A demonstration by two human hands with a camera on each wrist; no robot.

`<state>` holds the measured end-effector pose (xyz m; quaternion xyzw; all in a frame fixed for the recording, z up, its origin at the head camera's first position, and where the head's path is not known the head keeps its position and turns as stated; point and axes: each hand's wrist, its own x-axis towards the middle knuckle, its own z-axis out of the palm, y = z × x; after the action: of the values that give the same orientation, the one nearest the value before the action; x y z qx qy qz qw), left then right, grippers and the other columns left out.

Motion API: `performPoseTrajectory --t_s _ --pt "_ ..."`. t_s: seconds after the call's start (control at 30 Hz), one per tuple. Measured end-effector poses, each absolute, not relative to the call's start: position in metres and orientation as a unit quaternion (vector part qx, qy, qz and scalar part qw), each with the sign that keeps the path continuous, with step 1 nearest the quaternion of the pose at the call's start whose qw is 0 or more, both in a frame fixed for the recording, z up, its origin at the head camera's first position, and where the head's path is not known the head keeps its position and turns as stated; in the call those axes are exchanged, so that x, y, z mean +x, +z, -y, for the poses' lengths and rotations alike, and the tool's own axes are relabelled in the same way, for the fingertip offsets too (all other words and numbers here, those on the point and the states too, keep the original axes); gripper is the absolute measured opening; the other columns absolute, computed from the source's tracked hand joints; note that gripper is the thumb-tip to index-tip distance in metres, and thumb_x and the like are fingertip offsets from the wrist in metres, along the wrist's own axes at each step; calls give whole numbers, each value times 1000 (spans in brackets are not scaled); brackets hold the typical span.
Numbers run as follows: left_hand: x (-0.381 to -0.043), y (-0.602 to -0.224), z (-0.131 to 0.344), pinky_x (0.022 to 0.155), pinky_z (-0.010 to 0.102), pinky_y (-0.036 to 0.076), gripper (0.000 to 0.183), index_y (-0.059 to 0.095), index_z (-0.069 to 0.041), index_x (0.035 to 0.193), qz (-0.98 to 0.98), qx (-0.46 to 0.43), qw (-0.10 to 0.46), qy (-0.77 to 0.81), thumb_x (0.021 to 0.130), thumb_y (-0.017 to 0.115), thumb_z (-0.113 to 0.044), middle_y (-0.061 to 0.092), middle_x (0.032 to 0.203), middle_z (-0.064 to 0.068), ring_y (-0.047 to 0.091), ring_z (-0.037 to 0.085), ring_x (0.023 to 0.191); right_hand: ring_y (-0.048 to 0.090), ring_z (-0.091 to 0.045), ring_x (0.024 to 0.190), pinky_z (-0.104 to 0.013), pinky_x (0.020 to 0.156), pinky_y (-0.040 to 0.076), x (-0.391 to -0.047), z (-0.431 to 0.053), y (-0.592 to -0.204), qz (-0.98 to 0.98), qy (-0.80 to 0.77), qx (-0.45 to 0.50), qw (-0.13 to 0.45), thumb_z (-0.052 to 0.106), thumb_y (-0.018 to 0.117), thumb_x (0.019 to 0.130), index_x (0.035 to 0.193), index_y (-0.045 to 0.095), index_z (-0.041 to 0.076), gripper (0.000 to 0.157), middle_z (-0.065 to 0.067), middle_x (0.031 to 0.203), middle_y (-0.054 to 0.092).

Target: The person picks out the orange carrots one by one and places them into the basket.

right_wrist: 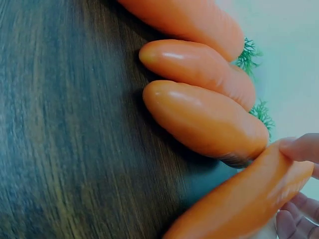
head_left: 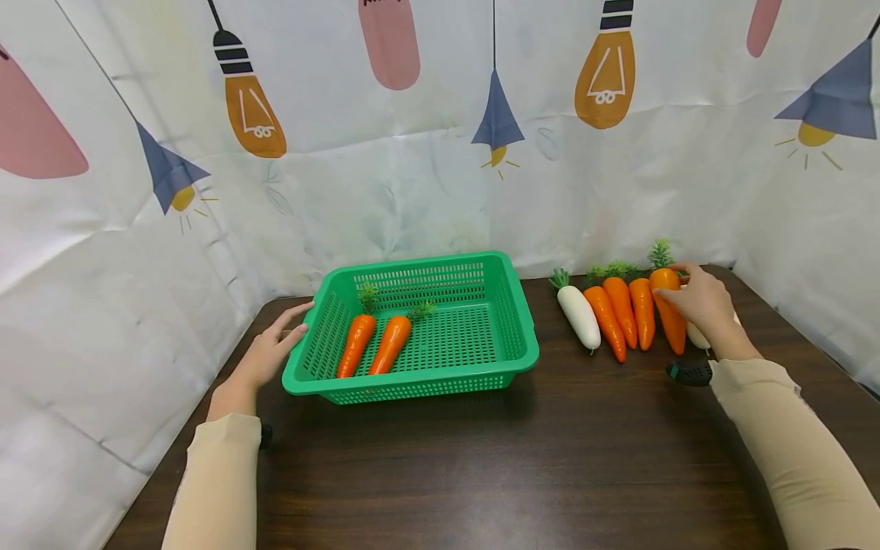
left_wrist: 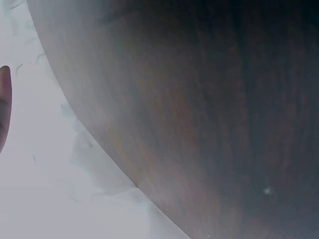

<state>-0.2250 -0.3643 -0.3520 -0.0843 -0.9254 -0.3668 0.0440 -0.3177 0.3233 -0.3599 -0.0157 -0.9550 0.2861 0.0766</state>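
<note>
My right hand pinches an orange carrot near its leafy top, thumb on one side and fingers on the other. In the right wrist view that carrot slants beside the others. Three more carrots lie to its left, with a white radish at the row's far end. Another white radish is partly hidden behind my right hand. My left hand touches the left rim of a green basket with fairly straight fingers. Inside the basket lie two carrots with green tops.
The dark wooden table carries everything. A white cloth printed with lamps and bulbs hangs behind and at both sides. Only the table edge, cloth and a fingertip show in the left wrist view.
</note>
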Motion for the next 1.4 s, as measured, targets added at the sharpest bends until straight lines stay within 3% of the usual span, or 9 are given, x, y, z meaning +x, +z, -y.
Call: performPoseTrajectory --t_s 0.47,0.7,0.83,1.07,1.4 --pt "-225 -350 363 96 68 45 58 28 -19 164 927 -81 39 -363 111 41 -40 53 140 36 55 52 124 44 -61 117 -71 91 41 -316 -311 -361 945 308 -11 105 22 68 98 152 38 -7 68 -43 138 43" --pt "-225 -350 363 96 69 45 58 28 -18 164 928 -85 40 -360 111 41 -40 53 139 37 55 52 124 46 -59 113 -67 85 45 -311 -308 -358 939 323 -7 119 19 67 99 151 40 -7 65 -42 137 43" --pt "-225 -350 364 96 69 44 59 28 -16 164 930 -84 40 -356 111 41 -40 52 139 37 55 53 124 48 -57 112 -65 82 47 -309 -308 -354 932 340 -9 124 22 67 100 153 40 -6 65 -40 141 43" --pt "-225 -348 364 97 71 42 59 28 -14 163 932 -89 40 -349 111 41 -39 52 140 37 53 54 126 44 -58 123 -68 92 43 -304 -308 -347 920 371 1 125 31 65 102 155 37 -3 69 -40 145 41" --pt "-225 -348 365 97 74 39 59 27 -18 164 932 -88 37 -348 111 40 -40 47 145 37 49 55 129 47 -56 124 -66 93 45 -300 -303 -332 908 399 15 124 38 67 100 156 36 0 74 -39 146 41"
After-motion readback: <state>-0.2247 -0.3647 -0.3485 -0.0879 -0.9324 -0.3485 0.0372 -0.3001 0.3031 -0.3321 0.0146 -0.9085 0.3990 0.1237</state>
